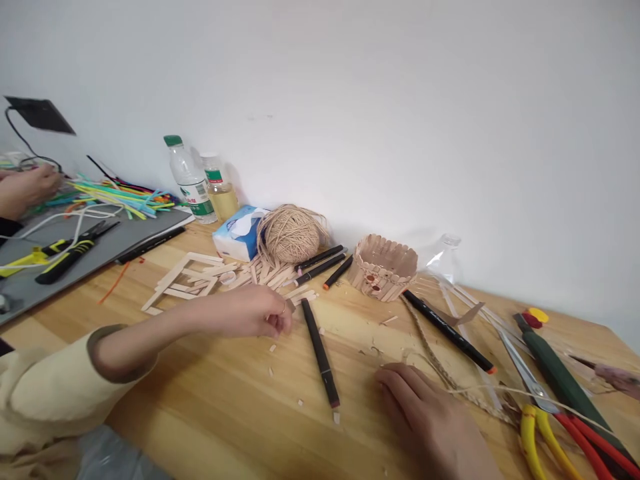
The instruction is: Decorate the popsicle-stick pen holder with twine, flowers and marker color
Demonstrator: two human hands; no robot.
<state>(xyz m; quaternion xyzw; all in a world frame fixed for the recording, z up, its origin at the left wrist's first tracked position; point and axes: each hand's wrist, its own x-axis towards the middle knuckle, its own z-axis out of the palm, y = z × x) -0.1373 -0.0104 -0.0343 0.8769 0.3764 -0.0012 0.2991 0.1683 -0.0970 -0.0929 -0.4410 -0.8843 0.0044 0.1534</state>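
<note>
My left hand (263, 312) hovers over or rests on the wooden table, its fingers curled inward and a thin ring on one. Whatever it may hold is hidden. Just right of it lies a black marker (319, 350) with a dark red band near its lower end. Palm down on the table, my right hand (433, 417) has its fingers laid out and nothing visible under them. Beyond it stands a small basket of craft sticks (384, 267) with reddish dots on its front. A braided twine cord (433, 357) and a black marker with an orange tip (450, 331) lie nearest it.
A twine ball (293, 233), tissue pack (240, 232), loose craft sticks (193, 277) and two bottles (193, 187) stand left of centre. Scissors (537, 393) lie at right. Pliers (75, 253) and pipe cleaners (123, 197) sit left, near another person's hand (30, 190).
</note>
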